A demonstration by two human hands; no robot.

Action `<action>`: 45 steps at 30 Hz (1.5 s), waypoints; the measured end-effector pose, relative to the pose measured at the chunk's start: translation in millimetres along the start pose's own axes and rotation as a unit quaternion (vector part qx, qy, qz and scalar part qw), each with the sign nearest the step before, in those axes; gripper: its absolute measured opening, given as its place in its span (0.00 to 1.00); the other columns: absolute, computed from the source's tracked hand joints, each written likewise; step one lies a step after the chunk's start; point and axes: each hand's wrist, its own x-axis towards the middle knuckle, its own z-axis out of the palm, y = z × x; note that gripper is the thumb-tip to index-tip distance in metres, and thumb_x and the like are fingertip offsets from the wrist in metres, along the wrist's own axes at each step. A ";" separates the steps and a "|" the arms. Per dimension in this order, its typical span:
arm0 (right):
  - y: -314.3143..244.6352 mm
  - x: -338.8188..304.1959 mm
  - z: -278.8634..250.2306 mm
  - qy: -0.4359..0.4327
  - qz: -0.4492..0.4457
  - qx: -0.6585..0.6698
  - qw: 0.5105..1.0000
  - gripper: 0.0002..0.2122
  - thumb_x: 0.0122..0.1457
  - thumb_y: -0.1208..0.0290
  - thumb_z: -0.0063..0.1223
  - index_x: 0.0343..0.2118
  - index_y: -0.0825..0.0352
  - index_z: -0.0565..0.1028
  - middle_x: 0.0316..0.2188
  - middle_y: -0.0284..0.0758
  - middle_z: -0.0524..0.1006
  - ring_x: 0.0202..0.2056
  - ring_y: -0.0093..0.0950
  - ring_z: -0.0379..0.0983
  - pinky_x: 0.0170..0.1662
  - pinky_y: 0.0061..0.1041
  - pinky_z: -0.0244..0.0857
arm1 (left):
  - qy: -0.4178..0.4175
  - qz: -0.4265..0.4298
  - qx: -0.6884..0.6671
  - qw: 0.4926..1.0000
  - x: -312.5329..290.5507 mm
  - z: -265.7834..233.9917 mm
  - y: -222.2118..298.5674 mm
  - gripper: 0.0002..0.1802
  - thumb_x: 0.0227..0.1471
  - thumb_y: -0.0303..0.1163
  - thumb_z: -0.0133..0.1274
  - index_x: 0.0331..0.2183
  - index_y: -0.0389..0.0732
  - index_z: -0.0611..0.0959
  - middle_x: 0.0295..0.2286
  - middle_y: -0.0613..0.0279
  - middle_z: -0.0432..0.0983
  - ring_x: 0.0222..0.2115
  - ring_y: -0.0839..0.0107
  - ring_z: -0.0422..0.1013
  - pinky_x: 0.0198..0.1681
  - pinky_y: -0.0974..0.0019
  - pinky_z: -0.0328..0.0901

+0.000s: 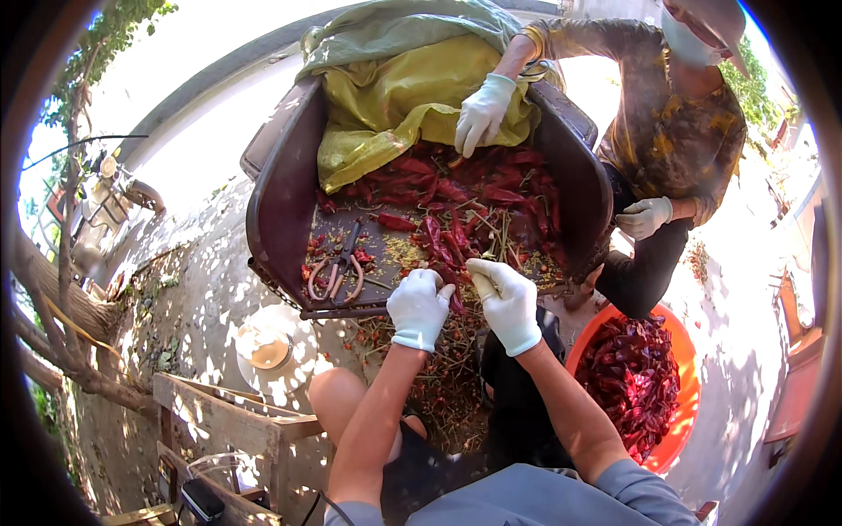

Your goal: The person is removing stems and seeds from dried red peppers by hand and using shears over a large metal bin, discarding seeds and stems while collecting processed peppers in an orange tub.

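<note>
Both of my hands wear white gloves and meet at the near edge of a dark cart bed point(281, 197). My left hand point(419, 309) is closed, with a dried red chili pepper point(457, 300) at its fingertips. Just beside it, my right hand point(506, 307) has its thumb and forefinger pinched together; whatever is between them is too small to make out. Beyond my hands, a pile of dried red chili peppers point(421, 178) lies in the bed, mixed with stems and yellow seeds. Left of my hands rest shears point(338, 270) with pale orange handles.
A yellow sack point(386, 96) covers the bed's far end. At the right, a co-worker point(675, 131) reaches a gloved hand point(485, 110) over the peppers. An orange basin point(687, 351) holds many chili peppers. Wooden furniture point(219, 430) and a round pale stool point(267, 346) stand left.
</note>
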 end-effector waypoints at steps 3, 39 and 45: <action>9.9 -12.1 7.1 -0.028 0.096 0.102 0.990 0.10 0.60 0.77 0.57 0.44 0.69 0.79 0.38 0.38 0.83 0.37 0.22 0.79 0.41 0.20 0.72 | -0.019 -0.094 -0.064 0.993 4.2 1.5 2.4 0.18 0.42 0.40 0.67 0.37 0.46 0.83 0.30 0.64 0.81 0.31 0.62 0.78 0.35 0.59 0.70; -15.5 -10.7 5.1 -0.284 0.280 0.253 0.881 0.15 0.61 0.72 0.58 0.50 0.65 0.77 0.22 0.28 0.76 0.16 0.13 0.67 0.19 0.17 0.61 | 0.048 -0.178 -0.408 0.894 -66.4 -42.1 9.9 0.11 0.52 0.21 0.59 0.40 0.33 0.82 0.33 0.65 0.78 0.31 0.81 0.71 0.38 0.75 0.68; -16.5 -17.6 6.9 -0.319 0.268 0.180 0.891 0.16 0.59 0.71 0.61 0.49 0.70 0.76 0.22 0.28 0.75 0.17 0.15 0.66 0.20 0.19 0.62 | 0.057 -0.057 -0.284 0.955 -73.0 -69.0 16.3 0.18 0.49 0.21 0.61 0.45 0.35 0.83 0.39 0.62 0.77 0.38 0.75 0.74 0.41 0.73 0.69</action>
